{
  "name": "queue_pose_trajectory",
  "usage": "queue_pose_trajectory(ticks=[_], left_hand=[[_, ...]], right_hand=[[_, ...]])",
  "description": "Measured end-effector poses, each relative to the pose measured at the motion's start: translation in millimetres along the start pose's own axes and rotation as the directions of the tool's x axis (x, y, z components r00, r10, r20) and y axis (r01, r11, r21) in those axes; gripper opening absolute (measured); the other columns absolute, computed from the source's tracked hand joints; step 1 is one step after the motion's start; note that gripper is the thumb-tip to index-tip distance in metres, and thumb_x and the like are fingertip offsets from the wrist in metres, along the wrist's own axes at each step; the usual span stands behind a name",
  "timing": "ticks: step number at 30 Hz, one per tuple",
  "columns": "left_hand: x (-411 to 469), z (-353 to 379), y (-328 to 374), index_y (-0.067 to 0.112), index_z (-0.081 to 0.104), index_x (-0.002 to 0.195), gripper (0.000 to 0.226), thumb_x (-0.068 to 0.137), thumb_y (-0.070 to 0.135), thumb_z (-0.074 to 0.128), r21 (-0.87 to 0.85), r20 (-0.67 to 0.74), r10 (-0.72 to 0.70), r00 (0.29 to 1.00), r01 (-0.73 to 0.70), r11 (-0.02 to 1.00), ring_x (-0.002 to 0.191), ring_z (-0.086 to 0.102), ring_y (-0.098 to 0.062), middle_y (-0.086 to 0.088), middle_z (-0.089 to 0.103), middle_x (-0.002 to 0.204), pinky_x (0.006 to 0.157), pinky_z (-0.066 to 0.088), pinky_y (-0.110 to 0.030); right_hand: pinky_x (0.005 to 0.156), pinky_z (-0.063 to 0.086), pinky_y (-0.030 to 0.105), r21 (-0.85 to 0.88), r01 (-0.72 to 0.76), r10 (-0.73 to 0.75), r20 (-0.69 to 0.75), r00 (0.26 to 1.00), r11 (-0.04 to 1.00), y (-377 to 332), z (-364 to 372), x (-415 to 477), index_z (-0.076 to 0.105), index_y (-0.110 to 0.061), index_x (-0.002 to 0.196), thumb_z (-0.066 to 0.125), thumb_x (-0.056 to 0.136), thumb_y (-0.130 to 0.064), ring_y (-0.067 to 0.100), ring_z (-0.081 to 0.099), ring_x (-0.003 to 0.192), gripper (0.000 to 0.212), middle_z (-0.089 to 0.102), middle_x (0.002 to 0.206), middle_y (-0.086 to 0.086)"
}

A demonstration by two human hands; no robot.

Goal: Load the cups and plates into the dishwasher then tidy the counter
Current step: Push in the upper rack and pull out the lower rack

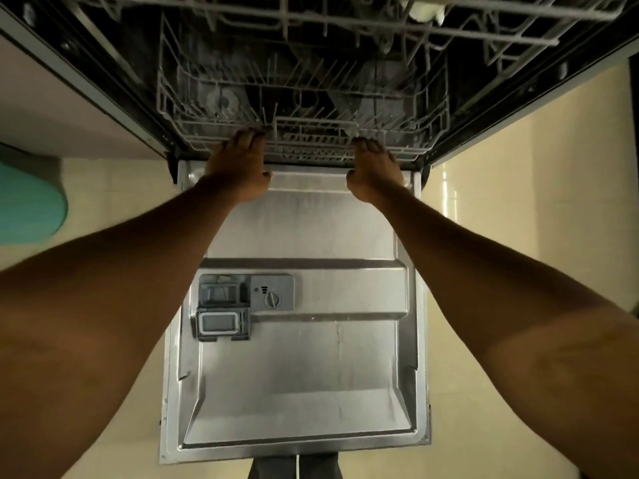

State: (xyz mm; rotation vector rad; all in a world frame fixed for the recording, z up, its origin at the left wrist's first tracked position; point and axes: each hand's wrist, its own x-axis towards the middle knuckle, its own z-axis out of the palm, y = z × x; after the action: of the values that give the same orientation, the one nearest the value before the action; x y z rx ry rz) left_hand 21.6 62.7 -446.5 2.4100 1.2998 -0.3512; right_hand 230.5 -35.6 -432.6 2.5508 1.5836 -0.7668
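Both left hand (pixel 238 165) and right hand (pixel 374 172) grip the lower rack (pixel 311 148) front rim, fingers curled.

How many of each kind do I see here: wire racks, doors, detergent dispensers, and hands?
Wire racks: 2, the lower rack and the upper rack
Open door: 1
Detergent dispenser: 1
Hands: 2, the left hand and the right hand, both gripping the lower rack's front edge
Total: 6
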Motion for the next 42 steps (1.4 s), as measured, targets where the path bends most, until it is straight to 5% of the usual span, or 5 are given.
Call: queue_pose_trajectory(ticks=[5,13,28,37,42], left_hand=[[-17,8,5,0.009,0.039,0.141,0.055,0.091,0.023,0.055,-0.003,-0.108,-0.017,0.994,0.017,1.0,0.128,0.041,-0.038,-0.017,0.04,0.142,0.104,0.032,-0.045],[-97,36,14,0.009,0.061,0.116,0.027,0.093,0.014,0.049,-0.082,-0.15,-0.033,0.988,0.021,0.996,0.101,0.06,-0.032,-0.014,0.062,0.115,0.082,0.048,-0.041],[-270,100,27,0.019,0.066,0.107,0.022,0.093,0.021,0.049,-0.162,0.052,-0.017,0.999,0.025,0.986,0.085,0.065,-0.021,-0.004,0.067,0.1,0.073,0.057,-0.036],[-335,120,34,0.017,0.048,0.134,0.04,0.095,0.026,0.049,-0.197,0.222,-0.025,0.975,0.07,0.978,0.124,0.049,-0.024,-0.004,0.049,0.139,0.101,0.044,-0.039],[-363,101,41,0.015,0.043,0.14,0.046,0.095,0.025,0.048,-0.195,0.095,-0.027,0.995,0.046,0.98,0.129,0.045,-0.022,-0.006,0.047,0.142,0.108,0.038,-0.037]], right_hand=[[0.113,0.032,0.039,0.027,0.002,0.003,-0.181,0.983,1.0,1,15,-16,0.042,-0.014,0.142,0.048,0.093,-0.006,0.026,0.036,0.137,0.05,0.046,0.144,0.008],[0.081,0.049,0.035,0.12,-0.086,0.106,-0.175,0.979,0.989,-2,43,-102,0.061,-0.011,0.121,0.043,0.094,-0.001,0.028,0.053,0.114,0.034,0.063,0.115,0.011],[0.084,0.049,0.037,0.209,-0.184,0.193,-0.022,0.981,0.96,8,111,-278,0.064,-0.007,0.118,0.044,0.089,0.006,0.029,0.048,0.118,0.038,0.067,0.111,0.012],[0.082,0.052,0.036,0.27,-0.183,0.177,0.05,0.983,0.945,14,122,-338,0.066,-0.007,0.115,0.044,0.09,0.003,0.03,0.059,0.107,0.035,0.068,0.11,0.013],[0.096,0.048,0.035,0.346,-0.165,0.178,-0.007,0.984,0.924,0,99,-360,0.058,-0.009,0.129,0.046,0.093,-0.003,0.029,0.057,0.117,0.038,0.062,0.127,0.013]])
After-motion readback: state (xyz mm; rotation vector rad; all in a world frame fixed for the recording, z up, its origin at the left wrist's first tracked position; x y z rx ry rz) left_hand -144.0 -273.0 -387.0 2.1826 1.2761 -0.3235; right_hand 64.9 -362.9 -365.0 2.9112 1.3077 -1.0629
